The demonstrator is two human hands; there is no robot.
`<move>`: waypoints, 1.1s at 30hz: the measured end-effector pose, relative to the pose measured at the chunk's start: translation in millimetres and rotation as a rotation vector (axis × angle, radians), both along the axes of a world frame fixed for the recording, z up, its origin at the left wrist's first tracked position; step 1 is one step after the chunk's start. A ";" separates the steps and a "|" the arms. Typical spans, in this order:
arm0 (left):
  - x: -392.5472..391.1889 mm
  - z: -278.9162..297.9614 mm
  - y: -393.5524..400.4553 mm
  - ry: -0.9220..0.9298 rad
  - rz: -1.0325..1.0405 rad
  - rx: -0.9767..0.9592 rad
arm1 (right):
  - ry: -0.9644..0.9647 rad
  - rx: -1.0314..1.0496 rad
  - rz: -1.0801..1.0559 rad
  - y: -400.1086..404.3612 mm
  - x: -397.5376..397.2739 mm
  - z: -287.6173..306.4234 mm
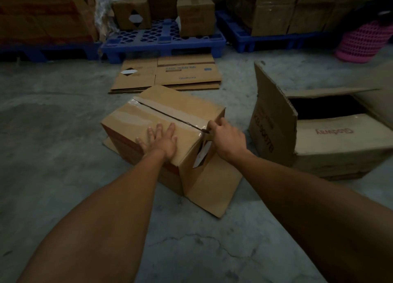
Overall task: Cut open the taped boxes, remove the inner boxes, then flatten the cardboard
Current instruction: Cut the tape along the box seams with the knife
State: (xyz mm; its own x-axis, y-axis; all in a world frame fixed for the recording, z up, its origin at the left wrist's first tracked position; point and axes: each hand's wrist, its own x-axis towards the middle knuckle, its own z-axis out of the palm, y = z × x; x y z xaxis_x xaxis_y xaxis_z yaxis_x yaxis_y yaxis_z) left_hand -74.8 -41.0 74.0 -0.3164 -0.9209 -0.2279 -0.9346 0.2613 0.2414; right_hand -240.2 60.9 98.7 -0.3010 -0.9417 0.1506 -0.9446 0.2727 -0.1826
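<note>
A taped brown cardboard box (136,117) stands on the concrete floor in the middle, on top of a flat cardboard sheet (214,189). Its top seam shows a dark slit along the clear tape. My left hand (161,140) presses flat on the near part of the box top, fingers straight. My right hand (227,138) is curled round a small cutter at the near right end of the seam; only a dark tip (205,130) of the cutter shows. A white label (204,153) hangs on the box's right side.
A large opened carton (276,121) stands to the right, flaps up. Flattened cardboard (170,74) lies stacked behind the box. Blue pallets (163,40) with more boxes line the back. A pink mesh basket (363,42) sits at the far right.
</note>
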 end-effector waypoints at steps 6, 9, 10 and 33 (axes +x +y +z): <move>-8.6 -0.1 4.6 0.077 -0.070 -0.047 | -0.132 0.012 -0.134 13.1 -9.3 1.1; -7.1 -2.9 7.7 0.082 -0.103 -0.081 | -0.470 -0.067 -0.336 8.1 -16.4 8.4; -7.3 -4.4 8.2 0.065 -0.127 -0.077 | -0.612 -0.088 -0.396 3.5 -19.7 10.3; -2.8 -4.4 6.4 -0.035 -0.221 -0.102 | -1.104 -0.158 -0.508 -19.2 -8.1 -4.9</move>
